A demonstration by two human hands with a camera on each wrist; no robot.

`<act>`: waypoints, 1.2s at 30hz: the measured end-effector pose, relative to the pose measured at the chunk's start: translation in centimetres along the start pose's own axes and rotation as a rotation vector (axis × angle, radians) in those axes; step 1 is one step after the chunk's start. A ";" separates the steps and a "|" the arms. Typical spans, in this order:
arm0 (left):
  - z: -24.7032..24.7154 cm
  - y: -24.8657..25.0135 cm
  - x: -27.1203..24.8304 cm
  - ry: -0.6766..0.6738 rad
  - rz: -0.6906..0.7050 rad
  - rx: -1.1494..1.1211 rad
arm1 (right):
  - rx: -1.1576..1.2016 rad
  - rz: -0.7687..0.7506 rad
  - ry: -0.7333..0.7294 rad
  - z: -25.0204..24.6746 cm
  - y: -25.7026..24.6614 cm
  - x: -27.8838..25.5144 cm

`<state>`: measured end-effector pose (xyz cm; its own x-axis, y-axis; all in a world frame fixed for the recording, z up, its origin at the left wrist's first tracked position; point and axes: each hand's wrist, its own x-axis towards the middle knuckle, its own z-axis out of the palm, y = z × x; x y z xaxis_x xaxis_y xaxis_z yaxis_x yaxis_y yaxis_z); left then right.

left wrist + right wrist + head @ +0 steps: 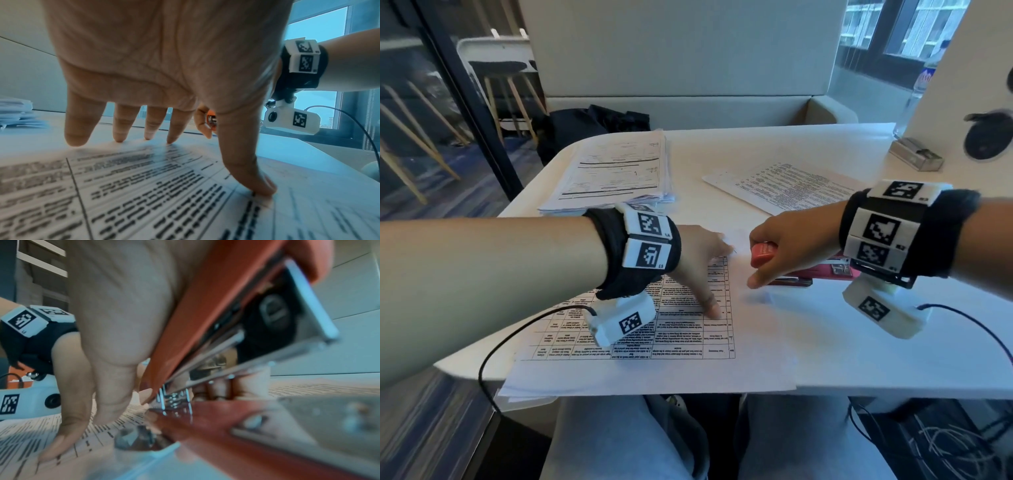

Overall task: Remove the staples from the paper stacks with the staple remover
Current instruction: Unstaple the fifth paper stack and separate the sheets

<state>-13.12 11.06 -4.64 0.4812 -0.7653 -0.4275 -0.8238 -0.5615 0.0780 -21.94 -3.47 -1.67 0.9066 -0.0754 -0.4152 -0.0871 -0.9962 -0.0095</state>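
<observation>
Bare table right of the printed sheet (paper pile behind).

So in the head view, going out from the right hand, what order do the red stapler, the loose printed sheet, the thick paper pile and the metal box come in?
From the right hand:
1. Red stapler, gripped in that hand.
2. Loose printed sheet, just beyond the hand.
3 and 4. Metal box, far right by the wall, and thick paper pile, far left: too close to call.

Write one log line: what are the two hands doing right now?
left hand: spread fingers press paper stack flat | right hand: grips red staple remover near stack's top corner | staple: hidden | other stack: untouched
</observation>
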 end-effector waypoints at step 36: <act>1.2 6.8 -0.7 0.235 0.319 0.272 | -0.062 -0.128 0.253 0.9 0.9 1.6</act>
<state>-19.45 8.16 -4.83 0.2207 -0.9541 -0.2025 -0.9748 -0.2086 -0.0796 -20.91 -4.45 -3.19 0.9834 0.0502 -0.1742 0.0531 -0.9985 0.0116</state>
